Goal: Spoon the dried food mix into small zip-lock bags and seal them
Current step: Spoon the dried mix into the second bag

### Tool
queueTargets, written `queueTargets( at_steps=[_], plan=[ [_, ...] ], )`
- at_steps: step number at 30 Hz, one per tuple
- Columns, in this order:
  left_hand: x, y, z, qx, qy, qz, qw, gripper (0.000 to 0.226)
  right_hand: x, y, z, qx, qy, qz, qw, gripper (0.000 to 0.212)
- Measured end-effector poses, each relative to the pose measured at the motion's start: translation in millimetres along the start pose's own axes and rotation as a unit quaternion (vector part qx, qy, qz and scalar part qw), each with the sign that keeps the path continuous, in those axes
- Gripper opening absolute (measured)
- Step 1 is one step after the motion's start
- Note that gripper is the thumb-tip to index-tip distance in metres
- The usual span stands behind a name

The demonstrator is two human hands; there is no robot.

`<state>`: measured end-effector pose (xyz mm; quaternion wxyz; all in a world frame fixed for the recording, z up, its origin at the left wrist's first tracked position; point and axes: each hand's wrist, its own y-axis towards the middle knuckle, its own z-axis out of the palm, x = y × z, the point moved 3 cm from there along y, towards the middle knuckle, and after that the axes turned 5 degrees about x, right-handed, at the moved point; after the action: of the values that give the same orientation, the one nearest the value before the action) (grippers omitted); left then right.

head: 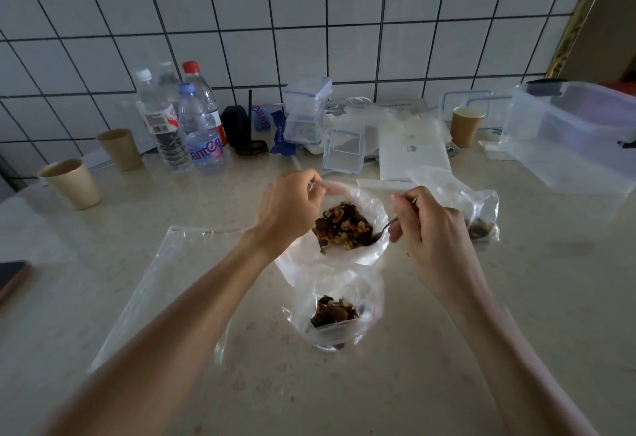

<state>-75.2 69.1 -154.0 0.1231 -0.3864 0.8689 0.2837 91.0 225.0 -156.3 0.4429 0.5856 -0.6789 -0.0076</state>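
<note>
Head view showed a pale counter [447,349] with the work set out at its middle. Largest item: a big flat zip-lock bag [165,284] lay empty to the left, thin and limp; it would likely slide and crease if pulled by one corner.

Next, the open supply bag [370,253] sat centre, its mouth held wide. The left hand [285,208] pinched the far rim of this bag between thumb and fingertips, lifting it. The film looked soft and without stiffness, so the rim was judged the correct place to hold; released, the mouth would probably collapse over the contents.

The dried food mix [344,225], nuts and dark fruit pieces, lay heaped inside. It appeared loose, dry and light, and liable to roll off a spoon if tipped.

Nearer the person stood a small bag [335,318], open and partly filled, touching the supply bag's near edge. It held its shape only by its contents and was judged easy to topple. Another small bag [481,219] lay to the right, just behind the right hand; whether it was sealed could not be told.

The right hand [430,229] was curled round the handle of a metal spoon [382,231], bowl dipped at the right edge of the mix. The spoon was rigid and smooth; the grip sat high on the handle.
</note>
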Motion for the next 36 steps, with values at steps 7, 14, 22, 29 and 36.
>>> queueTargets(
  at_steps=[7,14,22,29,36],
  plan=[
    [18,-7,14,0.055,-0.080,-0.099,0.990,0.014,-6,1,5,-0.017,-0.008,0.022,1.000,0.038],
    [30,-7,26,0.104,-0.109,-0.147,0.978,0.042,-4,-1,8,-0.040,-0.019,0.021,0.999,0.039],
    [23,-12,28,0.082,-0.251,-0.159,0.951,0.028,-3,0,17,-0.045,-0.035,0.075,0.996,0.030],
    [22,-17,30,0.085,-0.299,-0.138,0.940,0.027,-23,-1,27,-0.003,0.214,0.211,0.954,0.028],
    [21,-19,31,0.075,-0.296,-0.136,0.943,0.029,-30,-3,35,0.039,0.354,0.297,0.886,0.025]
  ],
)
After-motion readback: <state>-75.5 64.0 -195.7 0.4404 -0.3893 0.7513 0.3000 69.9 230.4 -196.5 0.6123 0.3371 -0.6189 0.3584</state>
